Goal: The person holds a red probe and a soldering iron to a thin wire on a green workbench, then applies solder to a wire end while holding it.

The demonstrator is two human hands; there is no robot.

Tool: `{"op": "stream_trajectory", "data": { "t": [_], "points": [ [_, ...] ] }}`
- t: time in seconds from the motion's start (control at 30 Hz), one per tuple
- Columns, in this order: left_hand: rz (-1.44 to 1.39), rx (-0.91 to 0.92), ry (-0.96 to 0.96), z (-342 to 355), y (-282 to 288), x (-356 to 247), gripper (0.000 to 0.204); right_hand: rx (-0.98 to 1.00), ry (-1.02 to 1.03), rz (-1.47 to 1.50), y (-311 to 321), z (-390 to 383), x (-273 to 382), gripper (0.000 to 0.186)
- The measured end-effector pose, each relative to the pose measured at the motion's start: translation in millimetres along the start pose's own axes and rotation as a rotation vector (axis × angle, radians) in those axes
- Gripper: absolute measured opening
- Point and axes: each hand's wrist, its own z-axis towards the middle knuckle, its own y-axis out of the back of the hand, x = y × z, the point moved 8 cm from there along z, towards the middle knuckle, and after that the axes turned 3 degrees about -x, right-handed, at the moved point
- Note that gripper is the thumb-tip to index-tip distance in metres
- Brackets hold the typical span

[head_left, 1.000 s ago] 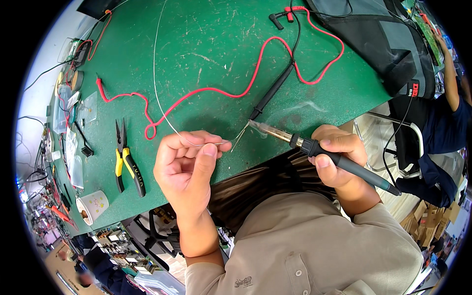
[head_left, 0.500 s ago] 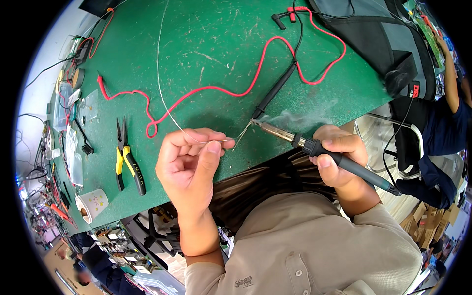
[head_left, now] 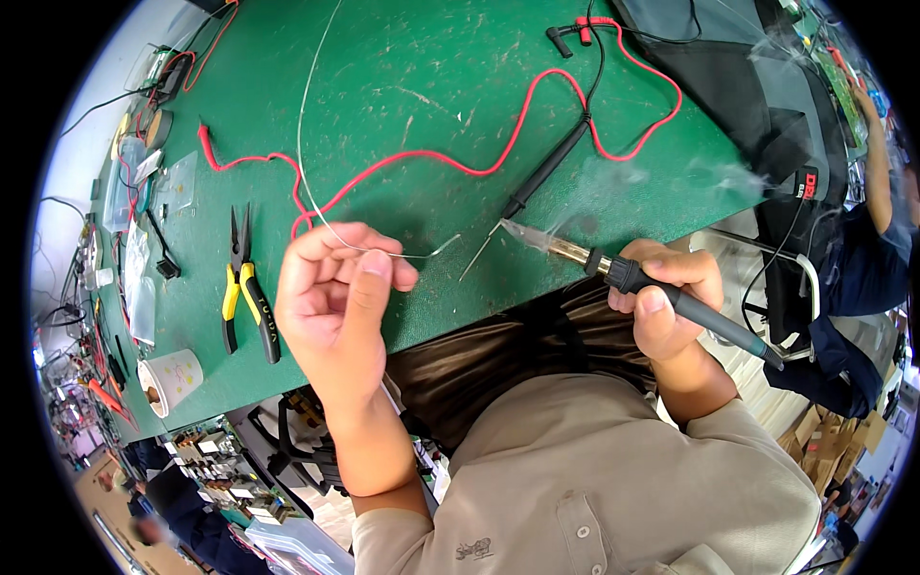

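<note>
Between thumb and fingers, my left hand (head_left: 343, 297) pinches a thin silvery solder wire (head_left: 301, 144), which arcs up over the table; its short free end bends toward the right. My right hand (head_left: 671, 292) grips a soldering iron (head_left: 661, 292) by its dark handle. The iron's tip meets, or nearly meets, the front end of a black test probe (head_left: 544, 171); smoke blurs the contact. From that end a thin metal pin (head_left: 479, 254) slants down toward me. The solder's end is apart from the probe.
Yellow-and-black needle-nose pliers (head_left: 246, 287) lie left of my left hand, with a paper cup (head_left: 171, 381) nearer the edge. A red test lead (head_left: 422, 153) winds across the green table (head_left: 383, 57). A grey-black bag (head_left: 709, 86) lies at far right. Another person's arm (head_left: 877, 163) shows beyond.
My left hand has drawn left with the solder, whose end has come away from the probe. The iron has shifted slightly right, its tip still by the probe end.
</note>
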Motion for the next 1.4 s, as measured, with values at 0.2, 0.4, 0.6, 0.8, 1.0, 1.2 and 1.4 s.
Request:
{"op": "stream_trajectory", "data": {
  "t": [0.2,0.4,0.6,0.8,1.0,1.2,1.4],
  "points": [
    [0.052,-0.068,-0.060,10,23,-10,0.026,-0.027,-0.054,0.086,0,0,-2,0.020],
    [-0.053,-0.091,-0.024,14,35,-10,0.038,-0.117,-0.173,0.234,5,3,-6,0.021],
    [-0.109,-0.047,-0.039,14,40,-7,0.031,-0.229,-0.326,0.371,12,6,-12,0.022],
    [-0.135,-0.041,-0.031,12,41,-3,0.031,-0.234,-0.343,0.375,12,7,-12,0.022],
    [-0.136,-0.069,0.004,12,41,-4,0.031,-0.177,-0.283,0.247,8,3,-8,0.022],
    [-0.188,0.016,0.067,1,5,6,0.026,-0.108,-0.182,0.131,0,-1,-7,0.021],
    [-0.208,0.052,0.090,-1,-11,11,0.018,-0.030,-0.105,0.069,-3,0,-4,0.020]
  ]
}}
